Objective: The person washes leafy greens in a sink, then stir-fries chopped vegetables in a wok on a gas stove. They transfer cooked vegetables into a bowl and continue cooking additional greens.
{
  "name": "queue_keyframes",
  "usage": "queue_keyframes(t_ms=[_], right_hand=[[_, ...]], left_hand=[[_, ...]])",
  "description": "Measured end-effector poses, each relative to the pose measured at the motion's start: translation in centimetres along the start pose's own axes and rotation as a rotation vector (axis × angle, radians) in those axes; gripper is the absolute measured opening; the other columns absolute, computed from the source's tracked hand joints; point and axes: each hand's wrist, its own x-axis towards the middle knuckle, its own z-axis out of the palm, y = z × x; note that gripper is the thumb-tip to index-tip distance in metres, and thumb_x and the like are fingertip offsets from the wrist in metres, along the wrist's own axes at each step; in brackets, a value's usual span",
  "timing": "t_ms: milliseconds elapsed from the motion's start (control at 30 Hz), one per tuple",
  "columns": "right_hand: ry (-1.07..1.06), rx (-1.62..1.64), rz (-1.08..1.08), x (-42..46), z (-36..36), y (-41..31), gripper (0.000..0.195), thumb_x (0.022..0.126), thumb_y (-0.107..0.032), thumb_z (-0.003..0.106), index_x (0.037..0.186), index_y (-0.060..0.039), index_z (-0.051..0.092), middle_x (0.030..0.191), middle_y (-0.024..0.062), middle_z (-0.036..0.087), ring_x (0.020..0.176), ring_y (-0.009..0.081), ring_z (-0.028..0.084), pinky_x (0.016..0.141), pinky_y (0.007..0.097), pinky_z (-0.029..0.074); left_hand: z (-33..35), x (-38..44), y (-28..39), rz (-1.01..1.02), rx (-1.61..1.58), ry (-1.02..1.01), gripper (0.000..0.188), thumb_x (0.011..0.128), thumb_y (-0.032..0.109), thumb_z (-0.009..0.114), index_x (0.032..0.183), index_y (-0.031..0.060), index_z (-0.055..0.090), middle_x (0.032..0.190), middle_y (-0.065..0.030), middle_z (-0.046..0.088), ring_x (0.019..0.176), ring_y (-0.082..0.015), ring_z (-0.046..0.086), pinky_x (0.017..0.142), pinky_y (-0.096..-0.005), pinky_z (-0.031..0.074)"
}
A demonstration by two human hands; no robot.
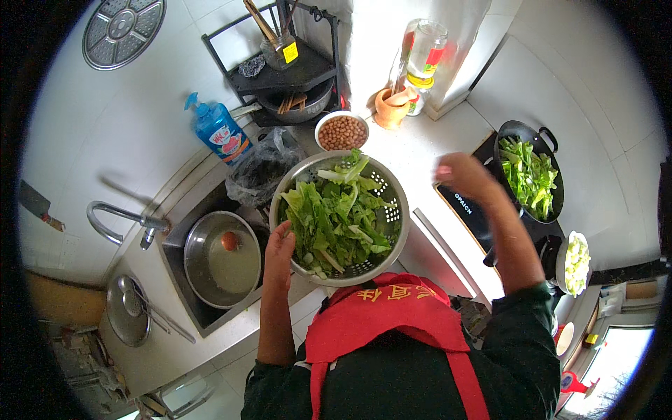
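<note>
A metal colander (400, 247) full of chopped leafy greens (336, 220) is in front of the red apron. My left hand (281, 249) grips its left rim. To the right, my right hand (462, 176) is raised between the colander and the wok, blurred; its fingers look bent, and whether it holds anything cannot be told. More greens (527, 178) lie in the black wok (557, 202), which stands on the black cooktop (462, 210).
At left, a steel pot (231, 262) with liquid and a round reddish thing stands in the sink (207, 326) under the faucet (126, 215). Behind the colander are a bowl of peanuts (342, 133) and a plastic bag (262, 168). A white bowl (564, 268) of pale pieces sits right.
</note>
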Motion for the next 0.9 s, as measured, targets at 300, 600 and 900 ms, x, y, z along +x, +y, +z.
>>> queue_keyframes(t_ms=[300,600,900], right_hand=[[0.447,-0.242,-0.051,13.5,14.0,-7.3,0.027,0.075,-0.024,0.057,0.097,-0.0088,0.054,0.095,0.0088,0.055,0.087,0.0235,0.055,0.072,0.0345,0.047],[0.229,0.007,-0.227,8.7,15.1,-8.2,0.019,0.075,-0.01,0.054,0.093,-0.0026,0.055,0.101,0.0139,0.054,0.094,0.0308,0.053,0.081,0.0381,0.043],[-0.255,0.628,0.165,8.3,21.4,-9.6,0.077,0.081,-0.052,0.045,0.129,0.0034,0.022,0.13,0.0275,0.028,0.122,0.0352,0.028,0.099,0.0394,0.025]], left_hand=[[-1.9,0.8,-0.6,0.043,0.008,-0.07,0.041,0.085,0.015,0.05,0.122,0.0023,0.039,0.122,-0.0115,0.042,0.113,-0.0199,0.039,0.095,-0.0303,0.029],[-0.5,1.9,-4.6,0.024,0.27,0.031,0.067,0.077,0.024,0.06,0.127,-0.0029,0.025,0.133,-0.0221,0.022,0.124,-0.0302,0.023,0.101,-0.0362,0.021],[2.0,7.1,-7.6,-0.218,0.005,0.035,0.106,0.063,0.02,0.074,0.133,-0.0009,-0.003,0.133,-0.0217,0.021,0.12,-0.0319,0.03,0.096,-0.0402,0.032]])
